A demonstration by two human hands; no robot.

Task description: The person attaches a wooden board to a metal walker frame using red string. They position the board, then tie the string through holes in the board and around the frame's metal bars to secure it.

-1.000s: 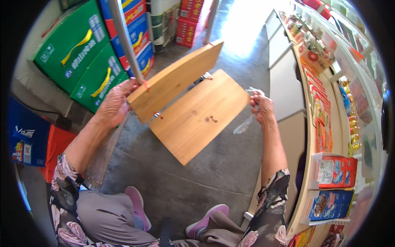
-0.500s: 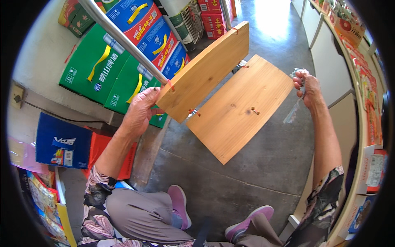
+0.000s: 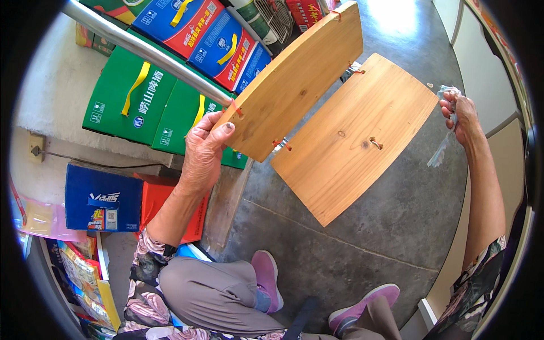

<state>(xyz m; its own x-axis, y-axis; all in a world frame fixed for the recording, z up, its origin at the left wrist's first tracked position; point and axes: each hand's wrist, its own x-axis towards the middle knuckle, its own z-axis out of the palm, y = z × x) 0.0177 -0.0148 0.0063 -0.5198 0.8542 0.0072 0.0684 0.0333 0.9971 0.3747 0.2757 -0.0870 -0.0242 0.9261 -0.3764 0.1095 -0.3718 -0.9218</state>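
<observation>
A wooden backrest board (image 3: 300,93) stands tilted, tied with red ties to a metal tube (image 3: 153,56). My left hand (image 3: 204,150) grips its near left end, thumb on the front face and fingers behind the edge. Below and right lies a wooden seat board (image 3: 357,136), with a slotted hole near its middle and red ties at its back edge. Just off the seat's right corner, my right hand (image 3: 466,118) is closed around a crumpled, whitish-blue rag or piece of thin plastic (image 3: 437,156), one end of which hangs down.
Green cartons (image 3: 122,105) and blue-red cartons (image 3: 215,39) with yellow handles are stacked at the left. A blue box (image 3: 102,195) sits beside a red-orange one (image 3: 158,207). Pale cabinets (image 3: 481,62) line the right side. My pink shoes (image 3: 266,280) stand on the grey floor (image 3: 306,243).
The whole view has shifted, so most things appear further right. My right hand has moved slightly right with the crumpled piece. My left thumb now lies further onto the backrest's face.
</observation>
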